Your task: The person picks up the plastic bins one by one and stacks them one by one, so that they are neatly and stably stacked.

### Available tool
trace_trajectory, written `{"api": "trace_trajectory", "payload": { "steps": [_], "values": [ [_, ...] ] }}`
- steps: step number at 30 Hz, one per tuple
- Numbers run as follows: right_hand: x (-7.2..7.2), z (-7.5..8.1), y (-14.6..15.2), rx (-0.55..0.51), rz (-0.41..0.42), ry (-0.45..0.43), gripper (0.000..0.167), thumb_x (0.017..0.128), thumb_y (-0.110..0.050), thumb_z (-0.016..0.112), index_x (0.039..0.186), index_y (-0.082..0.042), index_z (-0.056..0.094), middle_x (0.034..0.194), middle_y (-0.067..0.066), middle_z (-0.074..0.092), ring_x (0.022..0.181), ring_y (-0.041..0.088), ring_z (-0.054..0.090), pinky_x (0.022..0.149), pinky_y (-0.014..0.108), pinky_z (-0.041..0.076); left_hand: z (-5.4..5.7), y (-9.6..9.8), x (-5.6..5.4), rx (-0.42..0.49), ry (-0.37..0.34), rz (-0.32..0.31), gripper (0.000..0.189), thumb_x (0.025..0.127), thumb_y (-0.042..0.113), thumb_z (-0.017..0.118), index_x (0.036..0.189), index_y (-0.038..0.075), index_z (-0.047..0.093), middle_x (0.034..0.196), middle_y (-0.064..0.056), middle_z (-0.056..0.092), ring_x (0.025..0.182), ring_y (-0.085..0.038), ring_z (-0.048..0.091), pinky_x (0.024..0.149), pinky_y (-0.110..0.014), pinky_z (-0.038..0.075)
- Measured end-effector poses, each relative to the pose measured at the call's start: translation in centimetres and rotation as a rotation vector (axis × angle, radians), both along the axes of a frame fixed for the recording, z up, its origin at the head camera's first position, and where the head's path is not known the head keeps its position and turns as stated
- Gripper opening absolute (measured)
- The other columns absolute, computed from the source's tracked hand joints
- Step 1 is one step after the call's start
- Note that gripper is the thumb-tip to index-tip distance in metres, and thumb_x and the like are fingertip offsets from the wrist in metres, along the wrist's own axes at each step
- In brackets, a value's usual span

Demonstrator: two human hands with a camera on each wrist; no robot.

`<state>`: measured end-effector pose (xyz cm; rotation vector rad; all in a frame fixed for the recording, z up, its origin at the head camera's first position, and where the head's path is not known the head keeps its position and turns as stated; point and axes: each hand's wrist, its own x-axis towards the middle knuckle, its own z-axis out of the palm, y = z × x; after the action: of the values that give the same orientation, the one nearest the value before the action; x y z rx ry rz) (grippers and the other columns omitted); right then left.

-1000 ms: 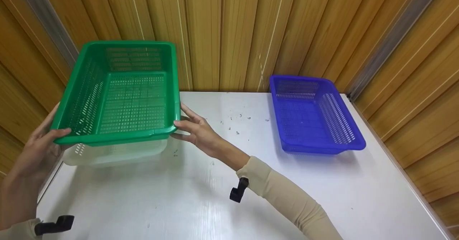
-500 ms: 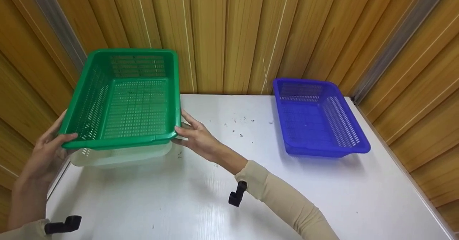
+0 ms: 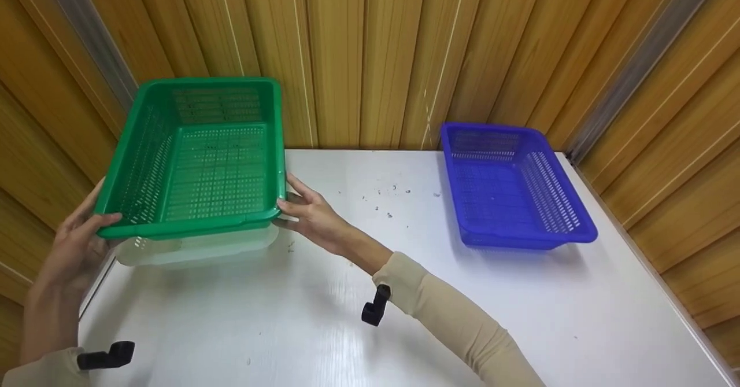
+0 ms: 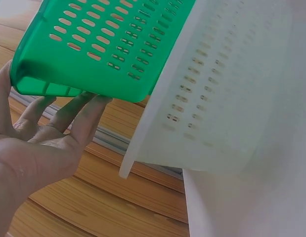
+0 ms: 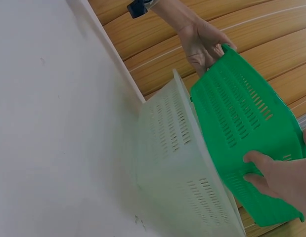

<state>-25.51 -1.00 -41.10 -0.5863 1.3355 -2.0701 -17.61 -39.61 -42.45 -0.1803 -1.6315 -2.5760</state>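
Both hands hold a green plastic basket (image 3: 191, 227) with slotted walls. My left hand (image 3: 78, 248) grips its front left corner, thumb over the rim and fingers underneath. At the front right corner my right hand (image 3: 317, 220) has its thumb on the rim and fingers against the side wall (image 5: 217, 138). Directly below stands a translucent white basket (image 3: 196, 251) on the table, mostly hidden from above. The left wrist view shows the green basket's underside close over the white rim (image 4: 143, 128), tilted against it.
A blue-purple basket (image 3: 514, 241) stands at the back right of the white table (image 3: 300, 329). Small dark marks (image 3: 389, 215) dot the tabletop between the baskets. Wood-patterned panel walls (image 3: 381, 57) border the back and both sides.
The green basket has come down slightly toward the white one and shifted a little left over the last half second. Both hands keep their grip. The head view has shifted slightly.
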Motion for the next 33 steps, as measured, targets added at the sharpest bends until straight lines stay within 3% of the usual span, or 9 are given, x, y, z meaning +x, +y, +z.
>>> {"api": "trace_trajectory", "payload": {
  "steps": [4, 7, 13, 17, 24, 26, 28, 30, 33],
  "values": [
    [-0.2, -0.3, -0.1, -0.008, -0.003, -0.015, 0.068, 0.106, -0.004, 0.047, 0.166, -0.020, 0.017, 0.165, 0.025, 0.029, 0.152, 0.041, 0.032, 0.123, 0.058, 0.030, -0.4, -0.4, -0.2, -0.015, -0.013, -0.002, 0.068, 0.102, -0.010, 0.045, 0.160, 0.023, 0.036, 0.140, 0.010, 0.059, 0.115, -0.014, 0.071, 0.088, -0.029, 0.061],
    [-0.2, -0.7, -0.3, -0.008, -0.010, -0.022, 0.069, 0.106, -0.004, 0.047, 0.165, -0.020, 0.017, 0.164, 0.025, 0.030, 0.152, 0.042, 0.033, 0.122, 0.058, 0.030, -0.8, -0.9, -0.4, -0.061, -0.026, 0.003, 0.069, 0.102, -0.009, 0.045, 0.160, 0.025, 0.034, 0.146, 0.009, 0.053, 0.116, -0.012, 0.070, 0.089, -0.028, 0.061],
    [-0.1, -1.7, -0.9, 0.037, 0.000, -0.010, 0.069, 0.106, -0.005, 0.049, 0.165, -0.021, 0.018, 0.166, 0.020, 0.029, 0.153, 0.037, 0.032, 0.123, 0.057, 0.030, -1.5, -1.8, 0.5, -0.155, -0.085, 0.081, 0.072, 0.101, -0.007, 0.050, 0.160, 0.030, 0.033, 0.166, 0.005, 0.027, 0.113, -0.001, 0.067, 0.088, -0.019, 0.058],
    [-0.1, -2.2, -1.1, 0.078, -0.027, 0.021, 0.068, 0.105, -0.005, 0.050, 0.165, -0.020, 0.021, 0.167, 0.015, 0.030, 0.154, 0.030, 0.032, 0.126, 0.049, 0.027, -1.6, -1.7, 0.9, -0.184, -0.081, 0.097, 0.074, 0.101, -0.007, 0.052, 0.161, 0.030, 0.030, 0.173, 0.007, 0.011, 0.116, 0.003, 0.061, 0.090, -0.015, 0.056],
    [-0.1, -2.7, -1.0, 0.176, -0.076, 0.086, 0.068, 0.103, -0.012, 0.056, 0.164, -0.021, 0.025, 0.169, 0.001, 0.026, 0.159, 0.021, 0.016, 0.131, 0.049, 0.011, -1.5, -0.9, 1.6, -0.287, -0.079, 0.083, 0.073, 0.103, -0.001, 0.051, 0.163, 0.032, 0.024, 0.173, 0.008, 0.009, 0.150, -0.015, 0.029, 0.091, -0.010, 0.050],
    [-0.1, -2.9, -1.0, 0.185, -0.082, 0.084, 0.069, 0.103, -0.012, 0.056, 0.164, -0.022, 0.026, 0.170, 0.000, 0.026, 0.160, 0.021, 0.013, 0.130, 0.051, 0.008, -1.4, -0.6, 1.8, -0.300, -0.086, 0.088, 0.073, 0.104, -0.001, 0.051, 0.163, 0.033, 0.024, 0.173, 0.009, 0.010, 0.153, -0.017, 0.023, 0.098, -0.012, 0.047],
    [-0.1, -3.2, -1.0, 0.188, -0.085, 0.082, 0.069, 0.103, -0.012, 0.056, 0.163, -0.023, 0.026, 0.169, 0.000, 0.026, 0.160, 0.022, 0.013, 0.130, 0.052, 0.008, -1.3, -0.3, 2.0, -0.301, -0.097, 0.098, 0.074, 0.103, 0.000, 0.052, 0.162, 0.034, 0.024, 0.173, 0.010, 0.011, 0.154, -0.018, 0.020, 0.114, -0.017, 0.038],
    [-0.1, -3.4, -1.0, 0.188, -0.087, 0.070, 0.069, 0.103, -0.011, 0.056, 0.163, -0.023, 0.026, 0.169, 0.000, 0.026, 0.160, 0.022, 0.013, 0.130, 0.052, 0.008, -1.2, -0.1, 2.1, -0.296, -0.107, 0.103, 0.074, 0.103, 0.000, 0.052, 0.162, 0.035, 0.023, 0.172, 0.012, 0.009, 0.156, -0.017, 0.015, 0.126, -0.024, 0.020],
    [-0.2, -3.8, -1.0, 0.185, -0.086, 0.041, 0.069, 0.103, -0.011, 0.057, 0.163, -0.023, 0.026, 0.170, 0.000, 0.024, 0.160, 0.023, 0.013, 0.130, 0.052, 0.008, -1.0, 0.2, 2.1, -0.272, -0.116, 0.108, 0.073, 0.104, 0.001, 0.051, 0.162, 0.035, 0.023, 0.172, 0.013, 0.008, 0.159, -0.015, 0.006, 0.128, -0.037, -0.008]
  ]
}}
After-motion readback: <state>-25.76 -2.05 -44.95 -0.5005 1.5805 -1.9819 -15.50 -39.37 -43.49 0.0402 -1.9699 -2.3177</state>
